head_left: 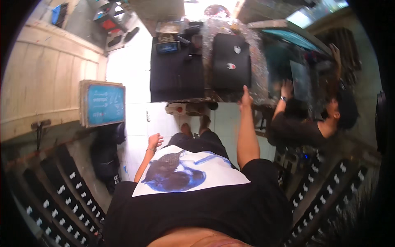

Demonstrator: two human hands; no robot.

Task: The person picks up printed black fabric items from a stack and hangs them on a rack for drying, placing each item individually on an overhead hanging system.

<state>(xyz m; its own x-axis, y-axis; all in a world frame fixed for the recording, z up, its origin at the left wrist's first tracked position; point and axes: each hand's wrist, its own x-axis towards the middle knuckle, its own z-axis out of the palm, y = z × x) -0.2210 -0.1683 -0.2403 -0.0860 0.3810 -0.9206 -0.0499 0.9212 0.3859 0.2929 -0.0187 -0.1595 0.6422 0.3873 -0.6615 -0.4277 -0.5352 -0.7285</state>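
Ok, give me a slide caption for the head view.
Right hand at the near edge of a black panel, left hand free.

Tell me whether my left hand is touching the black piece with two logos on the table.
Apart. The head view shows pale floor tiles in the gap between your left hand and the black piece.

The person near me has on a black T-shirt point(197, 214) with short sleeves point(265, 175). Across its front is a big white patch point(230, 181), and on that is a splashy picture point(175, 175), blue and very dark. A thin band point(150, 149) goes around the wrist by the left hand point(155, 141). The pants point(212, 142) look dark too, and the feet point(204, 123) are bare.
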